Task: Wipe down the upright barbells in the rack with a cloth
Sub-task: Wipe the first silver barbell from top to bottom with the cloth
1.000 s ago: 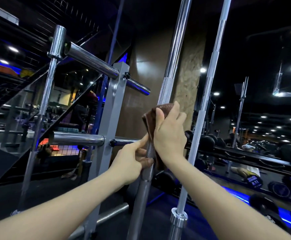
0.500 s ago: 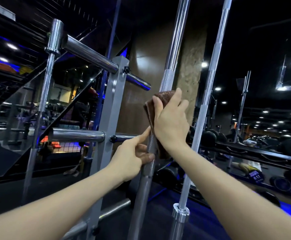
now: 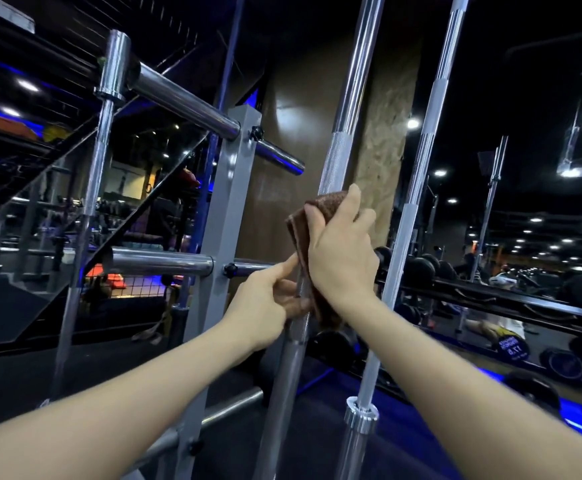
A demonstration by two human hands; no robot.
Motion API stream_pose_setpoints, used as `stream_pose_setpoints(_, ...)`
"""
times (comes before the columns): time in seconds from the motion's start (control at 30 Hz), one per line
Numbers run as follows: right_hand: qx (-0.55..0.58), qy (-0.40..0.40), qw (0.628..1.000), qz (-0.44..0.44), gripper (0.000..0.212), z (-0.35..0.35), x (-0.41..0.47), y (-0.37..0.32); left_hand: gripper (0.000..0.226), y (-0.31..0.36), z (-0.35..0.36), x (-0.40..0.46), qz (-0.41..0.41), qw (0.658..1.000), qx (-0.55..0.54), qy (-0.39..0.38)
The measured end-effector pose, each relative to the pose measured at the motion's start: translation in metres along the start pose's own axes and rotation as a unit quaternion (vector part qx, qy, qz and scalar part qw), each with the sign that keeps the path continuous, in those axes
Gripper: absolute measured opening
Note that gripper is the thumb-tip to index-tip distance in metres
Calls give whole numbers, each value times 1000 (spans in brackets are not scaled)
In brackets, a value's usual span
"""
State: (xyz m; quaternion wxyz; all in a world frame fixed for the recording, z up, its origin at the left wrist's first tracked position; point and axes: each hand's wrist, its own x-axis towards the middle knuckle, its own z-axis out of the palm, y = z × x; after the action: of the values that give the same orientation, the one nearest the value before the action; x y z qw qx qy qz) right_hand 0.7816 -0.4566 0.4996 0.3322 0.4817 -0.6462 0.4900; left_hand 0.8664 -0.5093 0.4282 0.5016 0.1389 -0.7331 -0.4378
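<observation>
Dim gym, dumbbell [image 3: 512, 347] marked 17.5, cloth [image 3: 304, 237] on barbell [image 3: 334, 161]

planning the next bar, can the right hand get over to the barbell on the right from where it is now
Probably yes. The right hand wraps the brown cloth round the middle barbell, and the right barbell stands just beside it with nothing between them. The hand would only have to let go of the middle bar first.

Both bare forearms reach in from 6 o'clock. The left hand [image 3: 265, 303] curls its fingers, index extended toward 1 o'clock. The right hand [image 3: 341, 251], just above, wraps with knuckles facing the camera.
</observation>
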Motion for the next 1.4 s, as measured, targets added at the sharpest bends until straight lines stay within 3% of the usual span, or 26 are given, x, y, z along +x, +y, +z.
stream_pose_setpoints(0.17, 71, 34, 996, 28, 69, -18, 81, -26, 67, -5, 0, -2, -2, 1000, 4, 16)
stream_pose_setpoints(0.3, 46, 41, 998, 11, 74, 10, 15, 0, 58, -21, 0, -13, -13, 999, 36, 10)
stream_pose_setpoints(0.43, 31, -14, 999, 17, 83, 25, -51, 18, 48, -31, 0, -22, -23, 999, 37, 12)
stream_pose_setpoints(0.63, 49, 7, 999, 7, 79, 4, 6, -3, 54, -28, 1, -21, -35, 999, -9, 23)
stream_pose_setpoints(0.73, 62, 36, 997, 27, 78, -2, 41, -14, 45, -32, 1, -26, -39, 999, -27, 12)
stream_pose_setpoints(0.87, 37, 52, 998, -1, 82, 22, -11, 7, 44, -39, 0, -31, -56, 998, 31, -28)
stream_pose_setpoints(1.0, 17, 3, 1000, -12, 86, 26, -55, 21, 48, -34, 1, -31, -79, 996, 39, -6)
stream_pose_setpoints(1.1, 4, -14, 1000, -25, 83, 16, -42, 17, 49, -35, 1, -31, -86, 996, 37, -3)
stream_pose_setpoints(1.27, 67, 28, 997, 11, 76, 1, 23, -5, 44, -40, 4, -28, -86, 996, -8, 8)
stream_pose_setpoints(1.4, 92, 30, 995, -2, 76, 19, -18, 11, 45, -38, 1, -28, -76, 997, 8, 13)
